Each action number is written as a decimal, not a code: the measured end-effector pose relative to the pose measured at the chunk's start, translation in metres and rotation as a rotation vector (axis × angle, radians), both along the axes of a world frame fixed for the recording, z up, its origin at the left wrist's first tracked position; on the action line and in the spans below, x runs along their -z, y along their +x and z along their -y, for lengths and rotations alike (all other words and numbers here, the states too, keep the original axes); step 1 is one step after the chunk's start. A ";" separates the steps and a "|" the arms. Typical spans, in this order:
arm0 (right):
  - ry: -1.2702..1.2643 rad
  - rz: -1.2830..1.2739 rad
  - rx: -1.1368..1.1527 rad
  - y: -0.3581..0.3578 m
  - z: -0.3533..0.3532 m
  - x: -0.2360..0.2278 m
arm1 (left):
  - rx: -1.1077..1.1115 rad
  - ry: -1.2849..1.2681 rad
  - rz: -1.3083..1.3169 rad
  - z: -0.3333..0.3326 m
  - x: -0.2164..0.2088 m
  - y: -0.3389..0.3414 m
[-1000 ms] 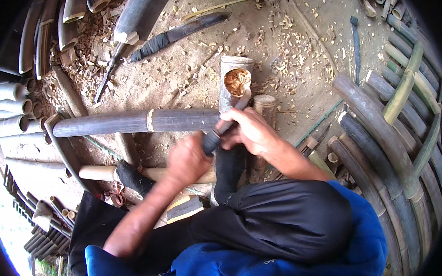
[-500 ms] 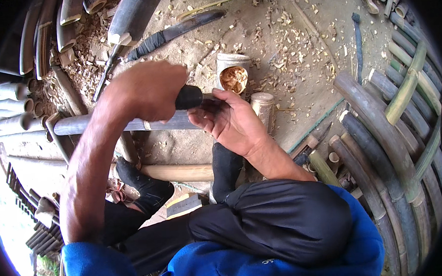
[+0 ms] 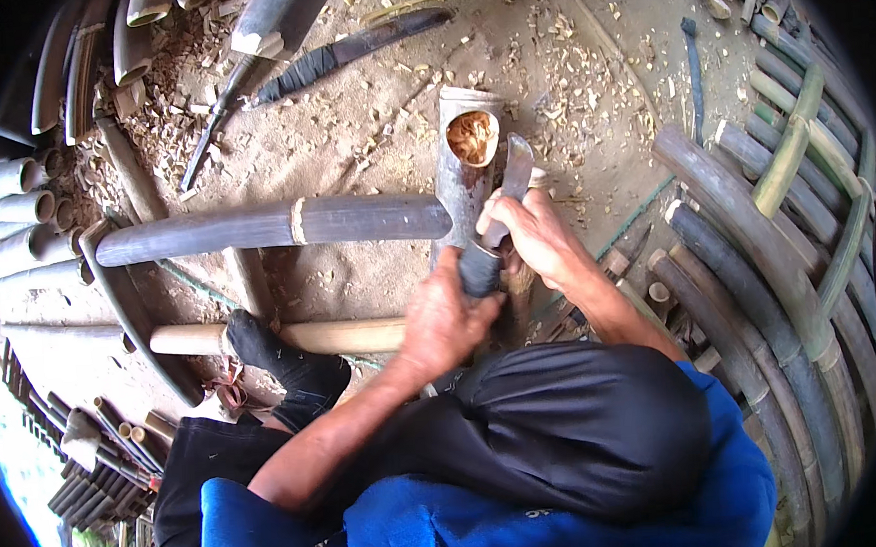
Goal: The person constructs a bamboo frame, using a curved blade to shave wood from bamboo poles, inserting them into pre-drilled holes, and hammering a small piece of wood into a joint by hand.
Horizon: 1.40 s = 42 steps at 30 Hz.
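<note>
Dirt floor (image 3: 371, 138) with shavings carries an upright bamboo section (image 3: 465, 178); both hands' fingers wrap the knife (image 3: 500, 226), left hand (image 3: 445, 318) nearer, right hand (image 3: 540, 233) farther.

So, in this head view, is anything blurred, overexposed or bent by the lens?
Head view: hands and bamboo tube look sharp; daylight is blown out at the lower-left rim; the stacked poles at right curve with fisheye distortion; black vignette in the corners.

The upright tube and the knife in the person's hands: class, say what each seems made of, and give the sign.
Upright tube: bamboo, by its hollow end with pale fibrous shavings inside and dark outer skin. Knife: the blade looks like dull grey metal; the dark handle's material is unclear.
</note>
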State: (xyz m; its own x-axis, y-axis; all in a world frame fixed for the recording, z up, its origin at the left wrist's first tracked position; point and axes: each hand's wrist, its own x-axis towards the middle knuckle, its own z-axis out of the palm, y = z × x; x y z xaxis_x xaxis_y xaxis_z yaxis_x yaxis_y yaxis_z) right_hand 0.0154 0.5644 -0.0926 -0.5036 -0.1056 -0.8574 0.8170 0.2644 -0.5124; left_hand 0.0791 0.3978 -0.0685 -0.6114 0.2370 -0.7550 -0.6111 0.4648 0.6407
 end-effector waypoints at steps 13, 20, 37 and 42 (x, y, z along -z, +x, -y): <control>-0.955 0.159 0.980 -0.027 0.061 0.027 | 0.665 -0.698 -0.741 0.062 -0.043 -0.164; -1.227 0.235 1.141 -0.019 0.058 0.054 | 0.853 -0.700 -0.989 0.033 -0.039 -0.166; -1.094 0.232 1.000 -0.011 0.056 0.029 | 0.986 -0.636 -0.670 0.013 -0.059 -0.152; -0.727 0.009 0.548 0.049 0.025 0.006 | 1.320 -0.003 -0.242 0.024 -0.073 -0.103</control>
